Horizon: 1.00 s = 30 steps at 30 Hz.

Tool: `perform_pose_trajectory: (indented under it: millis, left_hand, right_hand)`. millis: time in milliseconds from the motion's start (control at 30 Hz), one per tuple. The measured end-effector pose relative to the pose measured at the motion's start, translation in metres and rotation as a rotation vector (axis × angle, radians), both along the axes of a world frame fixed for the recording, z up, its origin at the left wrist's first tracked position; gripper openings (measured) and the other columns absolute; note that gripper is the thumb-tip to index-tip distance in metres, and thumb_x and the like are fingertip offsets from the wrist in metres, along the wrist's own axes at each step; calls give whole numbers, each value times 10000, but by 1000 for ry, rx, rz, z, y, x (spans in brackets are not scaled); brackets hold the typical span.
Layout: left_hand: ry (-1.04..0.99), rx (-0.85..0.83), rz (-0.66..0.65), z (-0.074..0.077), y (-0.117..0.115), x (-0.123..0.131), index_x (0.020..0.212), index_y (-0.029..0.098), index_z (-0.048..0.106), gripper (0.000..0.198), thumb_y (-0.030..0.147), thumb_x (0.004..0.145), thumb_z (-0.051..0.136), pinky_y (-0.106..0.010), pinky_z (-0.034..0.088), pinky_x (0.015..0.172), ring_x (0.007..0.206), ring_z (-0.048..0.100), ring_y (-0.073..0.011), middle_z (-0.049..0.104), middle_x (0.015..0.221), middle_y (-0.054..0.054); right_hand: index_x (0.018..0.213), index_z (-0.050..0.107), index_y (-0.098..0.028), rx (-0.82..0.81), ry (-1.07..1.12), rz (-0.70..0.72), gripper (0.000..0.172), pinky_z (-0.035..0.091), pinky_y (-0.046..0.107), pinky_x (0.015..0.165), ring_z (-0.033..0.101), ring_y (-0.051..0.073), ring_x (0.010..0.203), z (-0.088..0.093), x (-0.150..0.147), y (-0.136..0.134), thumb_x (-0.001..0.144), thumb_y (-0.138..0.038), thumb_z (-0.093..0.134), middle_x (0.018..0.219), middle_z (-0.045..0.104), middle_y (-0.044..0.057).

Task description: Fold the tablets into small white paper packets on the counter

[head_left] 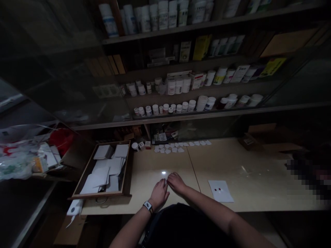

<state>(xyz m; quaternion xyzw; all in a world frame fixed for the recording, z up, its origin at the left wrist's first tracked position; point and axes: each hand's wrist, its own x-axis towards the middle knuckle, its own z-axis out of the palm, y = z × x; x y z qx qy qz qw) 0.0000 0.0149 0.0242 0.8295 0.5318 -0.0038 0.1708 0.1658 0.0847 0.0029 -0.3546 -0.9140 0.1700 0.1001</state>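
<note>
My left hand [159, 194], with a watch on its wrist, and my right hand [176, 183] meet over the table near its front edge. The fingers of both are closed and their tips come together. Whatever lies between them is too small and dim to name. To the right of my hands, a white paper square [222, 196] lies flat on the table with two small dark red pills [219, 189] on it. Beyond my hands, small folded paper packets [168, 151] sit in rows at the back of the table.
A wooden drawer [129, 184] of loose white paper sheets [99, 178] stands at the left. Behind it are a small white jar [134, 146] and little boxes. Shelves of medicine bottles [178, 86] rise behind the table [165, 163]. A cardboard box [263, 137] sits back right.
</note>
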Motion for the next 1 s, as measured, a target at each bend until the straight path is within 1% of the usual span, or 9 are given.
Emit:
perform_pose_trajectory:
  millis: [233,333,467,567,633,733,800,900,1000]
  left_hand:
    - [-18,-6,-2,-3,0,-3,1378,136,409,528,318,890,494,-437,348,1092,1323,395,-301,393,1465,-190]
    - [-17,-13,-25,-2,0,-6,1380,119,409,542,300,877,501,-437,347,1100,1342,380,-306,379,1480,-197]
    - [-19,-55,-93,2,3,-11,1378,95,406,549,250,858,487,-412,388,1076,1360,367,-309,365,1484,-216]
    - [-41,-66,-125,6,4,-14,1380,100,394,568,211,831,482,-418,412,1057,1350,389,-310,372,1480,-219]
    - [-69,-66,-90,9,4,-12,1372,106,399,558,190,823,464,-406,431,1042,1322,432,-293,405,1462,-210]
    - [-117,-67,24,11,5,-9,1381,109,386,560,159,825,428,-359,456,1018,1248,515,-249,489,1400,-189]
    - [-129,-56,46,9,5,-6,1389,125,388,563,151,828,418,-355,444,1034,1254,509,-236,505,1392,-168]
    - [-82,-30,4,3,5,-6,1379,137,426,539,146,841,408,-378,412,1066,1327,433,-244,462,1439,-158]
    - [-7,-21,-38,-2,5,-6,1377,115,439,534,124,845,396,-383,428,1046,1348,406,-255,434,1458,-173]
  right_hand:
    - [869,680,-170,31,-6,53,247,333,348,852,512,205,870,0,1,-3,949,-203,449,860,645,71]
    - [881,682,-167,32,-26,83,261,336,352,854,511,206,870,0,3,-4,952,-198,432,868,644,75]
    - [954,680,-169,29,-24,96,285,339,365,876,516,208,889,-1,10,-9,960,-191,395,910,643,81]
    - [1073,657,-170,38,4,120,287,334,386,910,516,218,928,-1,17,-16,948,-190,399,968,639,95]
    - [1178,614,-167,49,7,145,318,325,407,938,511,232,960,0,21,-20,927,-191,421,1017,631,109]
    - [1275,549,-162,59,-32,158,387,318,439,952,507,250,978,4,25,-24,915,-190,412,1061,616,126]
    - [1293,532,-156,52,-54,161,403,327,443,943,509,254,970,7,26,-26,915,-194,400,1062,613,132]
    - [1263,554,-148,31,-56,203,384,345,420,929,521,242,934,12,27,-24,911,-211,413,1020,623,127]
    - [1244,573,-153,34,-61,210,365,340,425,937,537,231,919,16,32,-19,931,-201,392,991,643,121]
